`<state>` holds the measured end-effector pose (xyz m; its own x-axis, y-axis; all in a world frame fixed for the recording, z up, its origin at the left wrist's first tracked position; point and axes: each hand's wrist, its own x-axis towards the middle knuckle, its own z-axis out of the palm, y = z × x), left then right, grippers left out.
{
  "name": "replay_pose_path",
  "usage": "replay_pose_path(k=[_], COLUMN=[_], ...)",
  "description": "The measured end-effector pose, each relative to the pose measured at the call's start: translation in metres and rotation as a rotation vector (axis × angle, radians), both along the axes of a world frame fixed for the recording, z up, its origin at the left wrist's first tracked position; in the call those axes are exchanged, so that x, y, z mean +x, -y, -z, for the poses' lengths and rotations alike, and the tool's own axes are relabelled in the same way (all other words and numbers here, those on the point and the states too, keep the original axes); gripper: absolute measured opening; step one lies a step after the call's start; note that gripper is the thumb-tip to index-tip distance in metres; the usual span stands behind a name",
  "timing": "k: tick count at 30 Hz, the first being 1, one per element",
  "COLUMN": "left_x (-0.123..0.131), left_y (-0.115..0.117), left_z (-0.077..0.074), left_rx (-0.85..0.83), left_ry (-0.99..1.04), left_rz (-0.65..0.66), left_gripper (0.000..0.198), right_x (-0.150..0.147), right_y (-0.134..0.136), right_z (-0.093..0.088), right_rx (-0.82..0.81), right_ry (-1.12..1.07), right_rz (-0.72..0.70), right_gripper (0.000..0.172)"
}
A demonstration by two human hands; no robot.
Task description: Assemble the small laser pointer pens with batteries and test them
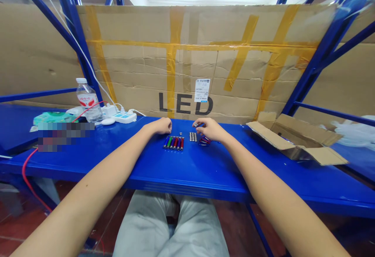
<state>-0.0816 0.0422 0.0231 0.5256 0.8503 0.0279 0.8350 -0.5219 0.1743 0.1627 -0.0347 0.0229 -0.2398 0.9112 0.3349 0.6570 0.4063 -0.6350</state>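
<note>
My left hand (163, 125) rests on the blue table behind a row of coloured metal tubes (175, 143), its fingers curled closed; anything inside them is hidden. Between thumb and finger, my right hand (211, 129) pinches a small silver cap (196, 125). Below those fingertips, similar silver caps (193, 136) are laid out in a tight block. A lone small silver piece (181, 133) lies just behind the tubes. Close under my right hand is a little pile of red and blue metal pieces (204, 141), too small to make out clearly.
An open cardboard box (295, 138) stands at the right. On the left are a water bottle (88, 102), a white power strip (125, 116) with cables and a green packet (52, 118). Cardboard (140, 77) marked LED walls off the back, between blue metal posts (316, 61).
</note>
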Motion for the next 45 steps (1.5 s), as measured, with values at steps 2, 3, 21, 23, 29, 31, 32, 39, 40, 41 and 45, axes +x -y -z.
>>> replay_pose_path(k=[2,3,21,23,29,31,32,39,40,41,45], left_x=[0.000,0.002,0.055,0.055,0.056,0.054,0.052,0.008,0.001,-0.005,-0.013], left_y=[0.001,0.003,0.044,0.044,0.050,0.050,0.049,0.015,0.011,0.007,0.001], left_z=[0.000,0.000,-0.002,-0.001,-0.001,-0.004,-0.005,-0.018,-0.018,-0.017,-0.014], left_rx=[0.034,0.068,0.492,0.506,0.496,0.462,0.453,0.271,0.200,0.122,-0.038], left_ry=[0.089,0.149,0.442,0.414,0.335,0.354,0.372,0.081,0.000,-0.069,-0.189], left_rz=[0.049,0.084,0.506,0.493,0.448,0.431,0.415,0.032,-0.008,-0.030,0.005], left_gripper=[0.007,0.007,0.024,0.028,0.035,0.037,0.038,0.031,0.032,0.034,0.036], right_x=[0.000,0.000,-0.001,-0.002,-0.007,-0.006,-0.006,-0.002,-0.002,-0.002,-0.002], right_y=[-0.001,-0.001,-0.002,-0.002,0.002,0.003,0.003,0.000,0.000,0.000,0.001], right_z=[0.001,0.002,0.003,0.003,0.000,-0.001,-0.001,-0.001,-0.001,-0.001,0.000], right_rx=[0.003,0.003,-0.084,-0.134,-0.229,-0.212,-0.193,-0.091,-0.087,-0.080,-0.047], right_ry=[0.002,0.003,-0.125,-0.193,-0.328,-0.332,-0.318,-0.159,-0.144,-0.129,-0.077], right_rz=[-0.004,-0.008,-0.066,-0.074,-0.087,-0.070,-0.053,0.049,0.047,0.045,0.041], right_gripper=[0.019,0.019,0.006,0.006,0.009,0.011,0.011,0.015,0.016,0.016,0.017])
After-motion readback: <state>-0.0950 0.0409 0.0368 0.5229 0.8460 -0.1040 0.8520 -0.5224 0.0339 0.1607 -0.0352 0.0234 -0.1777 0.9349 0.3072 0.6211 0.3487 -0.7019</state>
